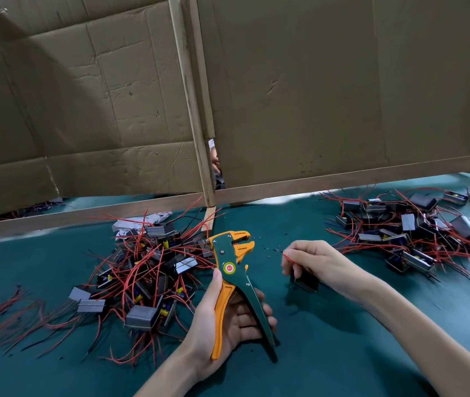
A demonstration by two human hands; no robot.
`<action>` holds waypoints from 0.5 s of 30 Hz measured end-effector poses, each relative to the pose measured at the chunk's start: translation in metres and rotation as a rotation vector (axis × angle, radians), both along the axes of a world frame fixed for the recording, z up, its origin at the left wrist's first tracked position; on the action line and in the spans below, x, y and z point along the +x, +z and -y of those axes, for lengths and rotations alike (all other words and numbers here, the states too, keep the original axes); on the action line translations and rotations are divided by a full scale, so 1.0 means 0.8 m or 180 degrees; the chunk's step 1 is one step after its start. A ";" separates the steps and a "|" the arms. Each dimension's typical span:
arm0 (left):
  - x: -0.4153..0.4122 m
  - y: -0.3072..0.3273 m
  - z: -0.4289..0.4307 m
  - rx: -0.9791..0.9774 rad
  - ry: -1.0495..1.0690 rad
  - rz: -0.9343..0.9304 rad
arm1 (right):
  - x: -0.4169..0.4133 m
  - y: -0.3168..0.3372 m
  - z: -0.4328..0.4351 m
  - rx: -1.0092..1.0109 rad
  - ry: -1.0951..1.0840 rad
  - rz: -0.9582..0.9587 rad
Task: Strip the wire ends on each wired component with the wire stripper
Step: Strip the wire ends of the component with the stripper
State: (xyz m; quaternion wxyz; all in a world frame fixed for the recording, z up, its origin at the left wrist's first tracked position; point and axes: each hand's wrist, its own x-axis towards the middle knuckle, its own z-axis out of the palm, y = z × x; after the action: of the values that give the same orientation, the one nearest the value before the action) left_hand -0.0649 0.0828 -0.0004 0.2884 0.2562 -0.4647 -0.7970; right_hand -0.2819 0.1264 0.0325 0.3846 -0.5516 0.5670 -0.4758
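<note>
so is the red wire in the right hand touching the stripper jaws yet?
Apart. Head view: bare green mat shows between the tip of the red wire, pinched by the right hand, and the jaws of the wire stripper.

wire stripper (232,270): green body, orange grips, upright in left hand (228,319), jaws apart
held component (306,282): black block under right hand (317,262), its red wire (287,257) pinched
left pile (148,270): tangled components, red leads
right pile (411,227): likewise, well apart
</note>
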 end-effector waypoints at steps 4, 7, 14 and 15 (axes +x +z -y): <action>0.000 0.001 -0.003 -0.0112 -0.0301 0.0102 | 0.007 0.006 -0.001 0.0088 0.0318 0.1171; 0.002 0.002 -0.003 -0.0259 -0.0605 0.0093 | 0.011 0.010 -0.005 0.0224 0.0586 0.2015; -0.008 0.008 0.003 -0.0089 -0.0651 0.0303 | 0.015 0.010 -0.006 0.0461 0.0682 0.2623; -0.012 0.010 0.005 -0.0035 -0.0374 0.0331 | 0.015 0.010 -0.006 0.0471 0.0669 0.2655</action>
State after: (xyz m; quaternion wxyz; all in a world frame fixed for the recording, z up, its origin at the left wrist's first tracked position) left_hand -0.0746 0.0784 0.0079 0.2181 0.2679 -0.4977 -0.7956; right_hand -0.2699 0.1313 0.0402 0.6655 -0.3379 0.3364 -0.5743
